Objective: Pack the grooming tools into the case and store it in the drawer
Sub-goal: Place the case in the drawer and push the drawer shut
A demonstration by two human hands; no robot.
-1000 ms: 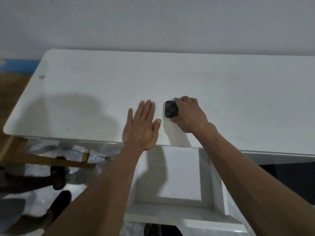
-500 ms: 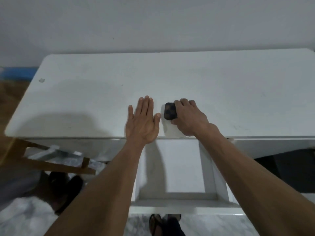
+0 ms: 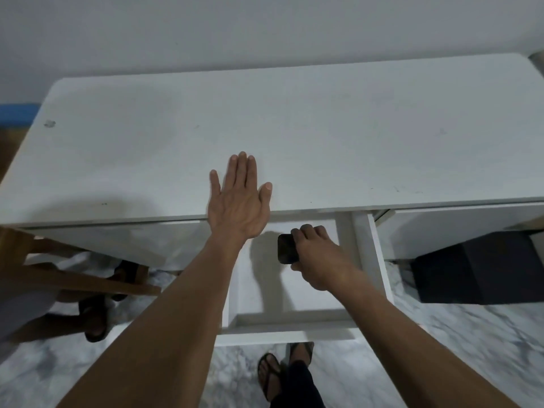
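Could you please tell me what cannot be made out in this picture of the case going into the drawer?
- Head view: right hand covers much of the black case.
- Whether the case touches the drawer floor: unclear.
- Drawer's back: hidden under the tabletop.

The right hand is covering most of the case, hiding its right side. The picture's edge is cutting off the table at right.
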